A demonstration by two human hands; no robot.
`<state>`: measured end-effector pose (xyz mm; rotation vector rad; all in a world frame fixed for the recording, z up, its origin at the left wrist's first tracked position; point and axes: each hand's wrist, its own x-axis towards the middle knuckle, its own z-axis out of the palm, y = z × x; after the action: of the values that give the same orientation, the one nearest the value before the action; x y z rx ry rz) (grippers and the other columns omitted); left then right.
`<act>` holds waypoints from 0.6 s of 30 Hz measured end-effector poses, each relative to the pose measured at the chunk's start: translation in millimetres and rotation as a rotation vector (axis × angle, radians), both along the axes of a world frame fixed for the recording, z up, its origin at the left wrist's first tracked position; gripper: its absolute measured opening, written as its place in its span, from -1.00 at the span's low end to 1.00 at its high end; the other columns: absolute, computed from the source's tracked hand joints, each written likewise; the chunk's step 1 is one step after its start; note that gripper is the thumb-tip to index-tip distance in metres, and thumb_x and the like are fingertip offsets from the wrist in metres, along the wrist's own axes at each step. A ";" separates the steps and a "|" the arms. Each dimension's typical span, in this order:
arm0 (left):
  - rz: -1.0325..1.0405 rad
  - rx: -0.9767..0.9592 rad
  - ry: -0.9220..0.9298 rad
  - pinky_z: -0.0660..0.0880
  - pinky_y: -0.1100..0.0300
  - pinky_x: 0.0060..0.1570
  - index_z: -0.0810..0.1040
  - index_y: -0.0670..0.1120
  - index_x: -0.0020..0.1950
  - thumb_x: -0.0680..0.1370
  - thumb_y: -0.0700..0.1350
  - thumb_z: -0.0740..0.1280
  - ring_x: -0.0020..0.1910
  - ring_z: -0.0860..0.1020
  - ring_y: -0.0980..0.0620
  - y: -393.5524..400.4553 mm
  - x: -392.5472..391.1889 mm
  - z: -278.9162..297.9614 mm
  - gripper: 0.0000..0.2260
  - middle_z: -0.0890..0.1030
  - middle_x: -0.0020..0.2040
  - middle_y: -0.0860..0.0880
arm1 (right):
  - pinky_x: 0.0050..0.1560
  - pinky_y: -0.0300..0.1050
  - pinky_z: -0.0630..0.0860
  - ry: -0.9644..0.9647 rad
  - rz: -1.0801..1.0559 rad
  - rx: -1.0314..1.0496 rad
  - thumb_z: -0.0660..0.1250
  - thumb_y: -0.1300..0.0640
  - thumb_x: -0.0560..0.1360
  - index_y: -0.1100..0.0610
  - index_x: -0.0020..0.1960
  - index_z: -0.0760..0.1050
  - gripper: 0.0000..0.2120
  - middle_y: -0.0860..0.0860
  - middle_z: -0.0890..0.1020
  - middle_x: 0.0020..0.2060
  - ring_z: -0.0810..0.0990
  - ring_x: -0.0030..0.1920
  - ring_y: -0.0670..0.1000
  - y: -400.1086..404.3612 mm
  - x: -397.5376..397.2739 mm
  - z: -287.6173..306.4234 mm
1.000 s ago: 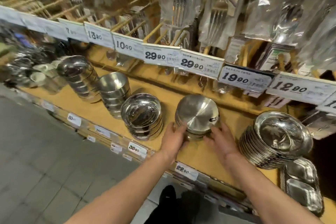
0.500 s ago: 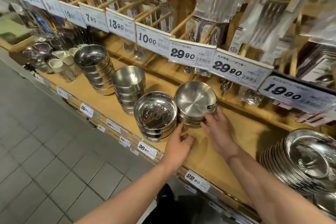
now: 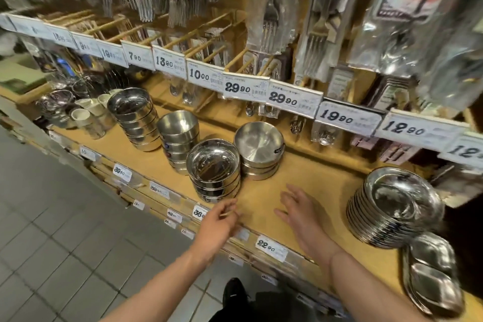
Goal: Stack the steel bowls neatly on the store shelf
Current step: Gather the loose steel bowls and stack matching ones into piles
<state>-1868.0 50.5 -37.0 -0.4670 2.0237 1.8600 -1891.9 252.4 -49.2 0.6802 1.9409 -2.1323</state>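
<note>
Both hands [image 3: 261, 217] off bowl stack [image 3: 258, 150]

Upper rail price tags [image 3: 245, 86]: 7.90, 13.90, 10.00, 29.90, 29.90, 19.90, 12.90. Shelf-edge labels [image 3: 270, 247]: 39.90, 22.90.

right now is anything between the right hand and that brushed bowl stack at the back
Nothing visible. Only bare shelf lies between the right hand and the brushed bowl stack; the shinier stack sits off to its left.
</note>
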 end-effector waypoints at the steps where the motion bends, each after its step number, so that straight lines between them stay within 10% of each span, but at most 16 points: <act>1: 0.024 0.001 0.002 0.66 0.05 0.06 0.57 0.04 0.25 0.62 -0.22 0.32 -0.03 0.69 0.09 -7.7 9.3 2.5 -0.75 0.67 0.09 0.04 | 0.12 -0.12 0.60 -0.005 0.023 0.001 0.31 0.13 0.63 0.01 0.44 0.40 -0.61 0.10 0.44 0.37 0.55 0.10 -0.11 0.7 11.5 2.6; 18: 0.164 0.084 0.191 0.61 0.06 0.07 0.54 -0.12 0.24 0.64 -0.19 0.31 -0.12 0.64 0.06 -153.9 -3.1 47.3 -0.82 0.55 -0.05 -0.10 | -0.01 -0.20 0.64 0.061 0.233 0.174 0.32 0.06 0.62 -0.05 0.36 0.48 -0.69 -0.12 0.61 0.15 0.65 0.05 -0.13 -130.4 47.8 52.6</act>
<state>-1871.1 -103.5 10.3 -0.4594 2.0710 2.1527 -1844.1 121.9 3.4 0.3953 2.1379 -1.8835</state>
